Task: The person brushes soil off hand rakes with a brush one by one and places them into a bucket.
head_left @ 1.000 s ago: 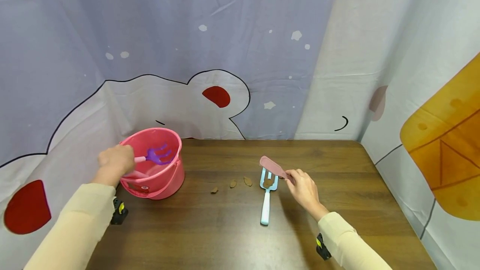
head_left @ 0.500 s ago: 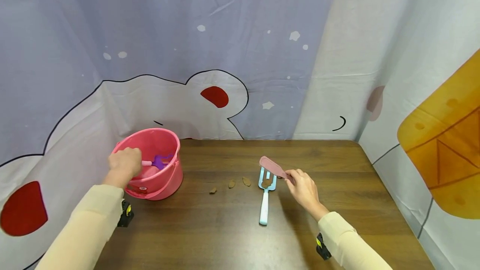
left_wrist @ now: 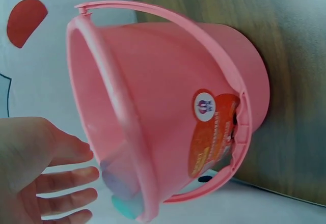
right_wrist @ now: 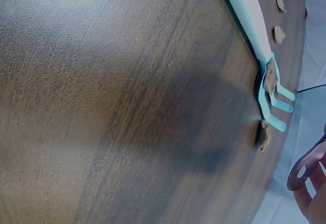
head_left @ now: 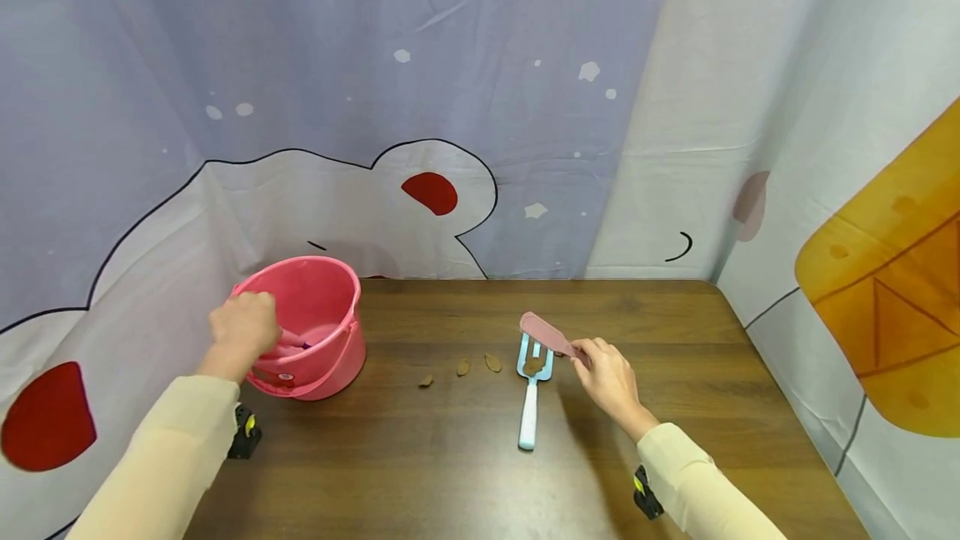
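My left hand [head_left: 243,327] is over the near left rim of a pink toy bucket [left_wrist: 153,81]. In the left wrist view its fingers are extended and apart, with nothing between them. Inside the bucket a pink handle and a bit of purple from the toy rake [head_left: 306,346] show; the rest is hidden. My right hand [head_left: 606,377] grips a pink toy shovel [head_left: 547,333] by its handle, blade pointing up and left. The blade overlaps the prongs of a light blue toy fork [head_left: 528,415] lying on the table. A dry brown leaf [right_wrist: 270,77] lies on that fork.
Several more dry leaves lie on the wooden table [head_left: 420,457] between bucket and fork, among them a curled leaf [head_left: 426,381]. One leaf [right_wrist: 264,136] lies by the fork's prongs. A printed curtain [head_left: 487,65] stands along the back and sides.
The purple toy rake has left my left hand and dropped into the bucket. My left hand shifted right over the bucket, then slightly back left. My right hand with the shovel stays in place.
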The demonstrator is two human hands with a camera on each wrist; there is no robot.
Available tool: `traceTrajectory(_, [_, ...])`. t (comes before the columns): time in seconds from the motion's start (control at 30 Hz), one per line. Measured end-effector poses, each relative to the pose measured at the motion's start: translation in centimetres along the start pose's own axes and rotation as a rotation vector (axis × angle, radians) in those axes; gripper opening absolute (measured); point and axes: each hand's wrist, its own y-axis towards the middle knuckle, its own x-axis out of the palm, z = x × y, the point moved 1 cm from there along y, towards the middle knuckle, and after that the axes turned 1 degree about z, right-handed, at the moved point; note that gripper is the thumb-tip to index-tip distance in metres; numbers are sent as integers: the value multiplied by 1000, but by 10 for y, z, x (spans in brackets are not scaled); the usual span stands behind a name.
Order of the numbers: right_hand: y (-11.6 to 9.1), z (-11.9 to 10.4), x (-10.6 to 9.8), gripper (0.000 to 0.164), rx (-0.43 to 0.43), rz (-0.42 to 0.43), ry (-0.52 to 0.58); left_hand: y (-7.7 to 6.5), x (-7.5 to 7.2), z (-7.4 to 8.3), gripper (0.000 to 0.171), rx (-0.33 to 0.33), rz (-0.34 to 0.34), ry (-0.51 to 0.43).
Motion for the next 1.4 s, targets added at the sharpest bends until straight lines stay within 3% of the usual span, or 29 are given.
traceTrajectory(0.13, [0,0,-2,22,-10,12,5,-3,-8,0,18,20,71,1])
traceTrajectory(0.3, [-2,2,-3,22,6,18,8,-8,-15,5,16,43,113,-26])
traceTrajectory(0.43, [-3,5,-3,22,18,12,3,-12,-14,15,23,68,131,-46])
traceTrajectory(0.57, [-5,9,-3,22,25,4,-3,-17,-11,31,36,141,160,-53])
traceTrajectory(0.93, [-7,13,-4,22,36,4,-2,-24,13,83,42,334,279,-34])
traceTrajectory(1.13, [-6,14,-6,22,19,21,-8,-26,26,107,44,398,323,-47])
traceTrajectory(1.4, [-5,19,-10,24,34,13,-9,-28,45,138,45,444,313,-85])
